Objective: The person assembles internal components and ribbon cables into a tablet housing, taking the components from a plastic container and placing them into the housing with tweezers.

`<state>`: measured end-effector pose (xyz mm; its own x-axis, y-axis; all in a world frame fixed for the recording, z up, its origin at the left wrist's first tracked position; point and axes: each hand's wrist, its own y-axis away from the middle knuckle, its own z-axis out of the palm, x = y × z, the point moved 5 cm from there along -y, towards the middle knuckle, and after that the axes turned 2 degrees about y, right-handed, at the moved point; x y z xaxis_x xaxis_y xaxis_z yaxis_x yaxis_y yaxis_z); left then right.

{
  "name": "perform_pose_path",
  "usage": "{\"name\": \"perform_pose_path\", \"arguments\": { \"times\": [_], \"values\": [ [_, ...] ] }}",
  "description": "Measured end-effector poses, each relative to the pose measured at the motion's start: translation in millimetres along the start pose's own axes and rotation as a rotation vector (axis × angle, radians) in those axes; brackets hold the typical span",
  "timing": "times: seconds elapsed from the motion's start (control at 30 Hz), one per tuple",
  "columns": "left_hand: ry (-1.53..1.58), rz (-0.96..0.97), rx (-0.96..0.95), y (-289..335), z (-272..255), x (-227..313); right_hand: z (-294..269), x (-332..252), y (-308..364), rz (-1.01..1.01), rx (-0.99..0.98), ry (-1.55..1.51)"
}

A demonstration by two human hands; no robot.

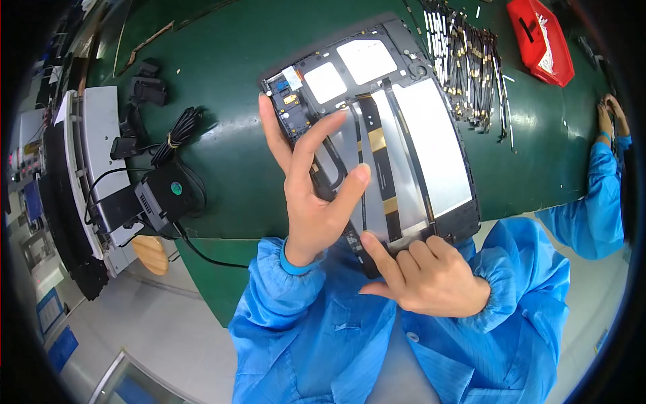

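Observation:
An opened tablet [441, 145] with silver and white inner panels lies tilted near the table's front edge. A circuit board [293, 111] sits at its far left corner, and dark ribbon cables [412, 151] cross it. My left hand [313, 202] spreads its fingers over the left side. One finger runs along the outer edge, another bends toward a cable's upper end, and the thumb hovers over or rests on the panel. At the near edge, my right hand [431, 283] presses an outstretched index finger on the frame. Its thumb points out apart and the other fingers are curled.
Beyond the tablet lies a pile of thin flex cables [468, 64]. A red bin [542, 44] holds white pieces at the far right. On the left are a black adapter [165, 192], a coiled cord [176, 138] and grey equipment [97, 155]. Another person's hands [607, 118] show at right.

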<state>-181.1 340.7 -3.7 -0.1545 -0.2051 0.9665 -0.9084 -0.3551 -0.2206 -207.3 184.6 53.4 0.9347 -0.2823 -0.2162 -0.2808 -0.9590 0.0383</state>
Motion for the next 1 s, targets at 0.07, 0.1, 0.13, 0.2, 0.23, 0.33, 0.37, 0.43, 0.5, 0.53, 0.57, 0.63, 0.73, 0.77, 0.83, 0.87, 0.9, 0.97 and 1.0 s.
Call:
{"name": "perform_pose_path", "arguments": {
  "times": [0.07,0.1,0.13,0.2,0.23,0.33,0.37,0.43,0.5,0.53,0.57,0.63,0.73,0.77,0.83,0.87,0.9,0.97,1.0],
  "values": [
    [0.009,0.006,-0.026,-2.7,2.1,1.2,1.9,-4.3,2.9,0.009,0.001,0.131],
    [0.014,0.007,-0.048,-3.2,4.3,1.6,1.3,-5.3,3.8,0.018,0.003,0.135],
    [0.007,0.011,-0.045,-1.7,3.9,2.2,1.5,-5.7,2.6,0.009,0.011,0.138],
    [0.047,0.044,0.019,1.7,1.4,2.7,-2.0,-1.1,2.2,0.0,0.025,0.14],
    [0.046,0.049,0.013,5.9,1.4,0.1,-7.0,6.3,1.3,0.024,0.029,0.007],
    [0.068,-0.133,0.221,46.2,-17.8,-3.1,-22.6,37.9,5.2,0.112,0.171,-0.223],
    [-0.005,-0.224,0.208,65.0,-20.0,4.6,-33.2,53.4,12.1,0.193,0.311,-0.307],
    [-0.185,-0.222,-0.005,93.5,-14.1,12.4,-35.3,89.1,32.5,0.548,0.403,-0.417],
    [-0.205,-0.163,-0.071,110.4,-2.2,13.0,-31.5,108.1,43.4,0.73,0.377,-0.455],
    [-0.174,-0.178,-0.036,107.8,4.2,17.4,-16.3,117.0,46.3,0.767,0.283,-0.641],
    [-0.147,-0.196,-0.002,105.1,8.8,21.6,-4.3,120.8,48.2,0.793,0.185,-0.831],
    [-0.045,-0.203,0.078,99.1,10.5,26.5,-7.4,122.8,48.0,0.766,0.267,-0.895],
    [0.269,-0.414,0.255,105.0,-8.9,36.5,-12.1,120.0,44.6,0.603,0.257,-1.165],
    [0.345,-0.441,0.327,86.4,-6.9,53.1,-17.1,117.7,41.7,0.517,0.309,-1.262],
    [0.392,-0.255,0.269,53.8,-17.0,64.9,-29.5,119.2,31.8,0.459,0.273,-1.33],
    [0.415,-0.212,0.242,31.9,-23.4,65.6,-34.0,121.6,30.0,0.411,0.377,-1.362],
    [0.438,-0.169,0.216,7.9,-31.3,63.0,-39.4,125.3,33.6,0.405,0.398,-1.287],
    [0.626,-0.17,0.08,-44.0,-43.9,55.8,-45.2,132.4,45.0,0.415,0.539,-1.254],
    [0.665,-0.18,0.104,-74.1,-54.2,44.9,-44.1,134.3,51.8,0.42,0.554,-1.251]
  ]
}}
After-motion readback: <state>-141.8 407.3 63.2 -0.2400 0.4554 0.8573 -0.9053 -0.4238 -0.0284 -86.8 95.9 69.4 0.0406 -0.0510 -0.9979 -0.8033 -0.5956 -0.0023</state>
